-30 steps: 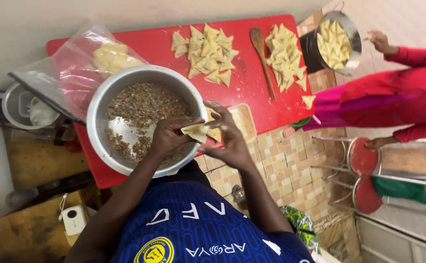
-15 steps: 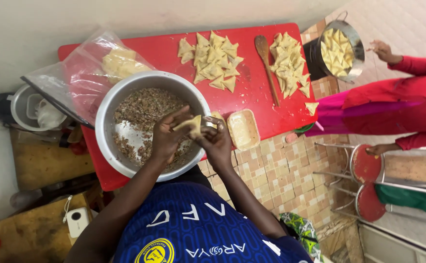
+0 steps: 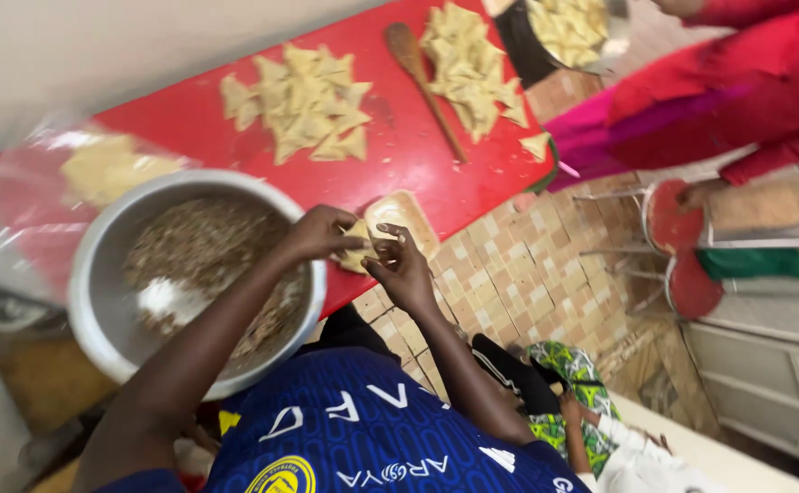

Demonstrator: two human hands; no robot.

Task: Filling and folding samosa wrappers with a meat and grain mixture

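Both hands meet just past the edge of the red table (image 3: pixel 235 114). The left hand (image 3: pixel 319 233) and the right hand (image 3: pixel 404 269) pinch one small pale pastry (image 3: pixel 359 251) between them. The fingers of both hands are curled tight on it. The pastry sits between the two hands and partly hides behind the fingers.

At about 1 o'clock from the pastry, just beside the right hand, lies a small tan tray (image 3: pixel 404 219) on the table edge. At 9 o'clock from the hands is a big metal bowl (image 3: pixel 98 274). It holds brown filling (image 3: pixel 199 256) and a white spoon (image 3: pixel 167 297). The left arm reaches over the bowl.

At 10 o'clock, past the bowl, is a clear bag (image 3: pixel 30 196) with yellow dough (image 3: pixel 112 169) inside. At 12 o'clock, well away on the table, is a pile of folded triangles (image 3: pixel 304 100). At 1 o'clock lies a wooden spoon (image 3: pixel 422 82), and beside it a second pile of triangles (image 3: pixel 473 68). Farther out at 1 o'clock is a dark pot (image 3: pixel 518 46) full of more triangles.

At 2 o'clock another person in a red sleeve (image 3: pixel 746 82) stands by the table. A red stool (image 3: pixel 678 228) is at 3 o'clock on the tiled floor (image 3: pixel 509 292).
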